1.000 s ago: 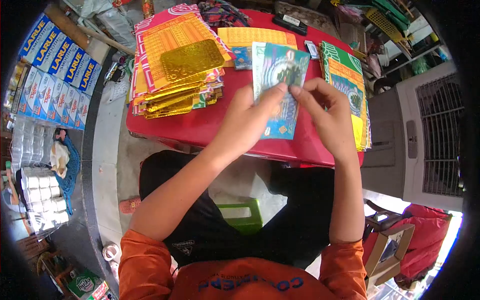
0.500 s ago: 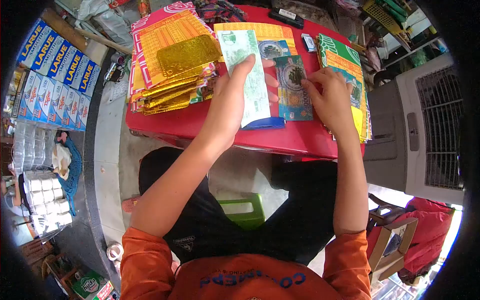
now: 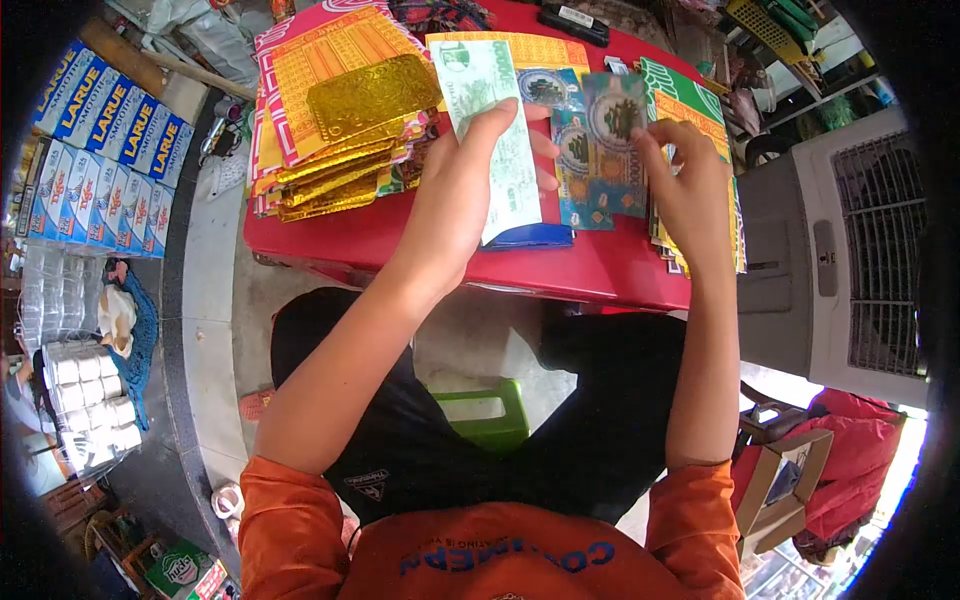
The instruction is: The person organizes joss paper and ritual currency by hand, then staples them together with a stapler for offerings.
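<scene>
My left hand (image 3: 450, 210) is closed on a pale green-and-white paper banknote (image 3: 470, 75), thumb on top and fingers beneath, over the near edge of the red table (image 3: 610, 262). Between thumb and fingers, my right hand (image 3: 692, 185) pinches the right edge of a blue-teal paper banknote (image 3: 612, 105), slightly blurred. Another blue-teal banknote (image 3: 572, 150) lies partly under it. Behind these are an orange printed sheet (image 3: 560, 48) and one more blue note. A flat blue item (image 3: 530, 236) sticks out below the pale note.
At the left of the table, a gold-foil paper stack (image 3: 370, 100) rests on pink and orange sheets (image 3: 330, 50). A stack of green and orange sheets (image 3: 690, 95) is by my right hand. A black object (image 3: 575, 24) lies at the back; a grey air cooler (image 3: 800, 230) stands right.
My right hand has moved right and slightly up with the blue-teal banknote, uncovering another one below it. My left hand keeps hold of the pale note, almost unmoved.
</scene>
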`<state>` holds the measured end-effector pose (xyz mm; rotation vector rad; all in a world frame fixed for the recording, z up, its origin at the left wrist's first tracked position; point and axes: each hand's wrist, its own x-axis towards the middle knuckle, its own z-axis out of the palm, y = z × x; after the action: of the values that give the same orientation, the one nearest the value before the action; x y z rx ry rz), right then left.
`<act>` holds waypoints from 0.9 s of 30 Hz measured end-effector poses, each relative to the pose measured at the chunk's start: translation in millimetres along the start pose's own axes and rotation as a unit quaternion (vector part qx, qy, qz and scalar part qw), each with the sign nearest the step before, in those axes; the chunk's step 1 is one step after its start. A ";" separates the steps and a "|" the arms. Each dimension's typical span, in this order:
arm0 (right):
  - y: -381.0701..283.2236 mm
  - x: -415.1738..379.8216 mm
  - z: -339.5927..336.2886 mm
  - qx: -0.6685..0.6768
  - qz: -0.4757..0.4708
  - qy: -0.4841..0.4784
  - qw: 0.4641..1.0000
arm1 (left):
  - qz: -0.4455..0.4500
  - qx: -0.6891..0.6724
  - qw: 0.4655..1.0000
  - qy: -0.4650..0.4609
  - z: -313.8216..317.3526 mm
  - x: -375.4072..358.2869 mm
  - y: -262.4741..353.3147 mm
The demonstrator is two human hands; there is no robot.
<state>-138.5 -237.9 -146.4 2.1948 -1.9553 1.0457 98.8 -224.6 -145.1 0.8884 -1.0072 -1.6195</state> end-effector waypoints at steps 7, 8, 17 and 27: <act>-24.3 5.7 4.4 0.368 0.105 -0.082 0.920 | -0.039 -0.035 0.996 -0.077 4.8 -2.0 5.3; -24.5 6.3 6.0 0.379 0.077 -0.080 0.919 | -0.040 -0.035 0.995 -0.081 5.0 -1.0 4.9; 6.5 -0.4 30.2 -0.190 -0.103 -0.015 0.976 | 0.074 -0.047 0.996 0.009 3.6 0.2 5.1; 3.8 -2.4 68.1 -0.223 -0.093 0.019 0.970 | 0.088 -0.048 0.994 0.033 2.8 -3.6 7.0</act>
<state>-110.8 -266.2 -201.9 2.0361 -1.7153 0.5495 99.6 -221.7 -137.4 0.7605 -0.9270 -1.4680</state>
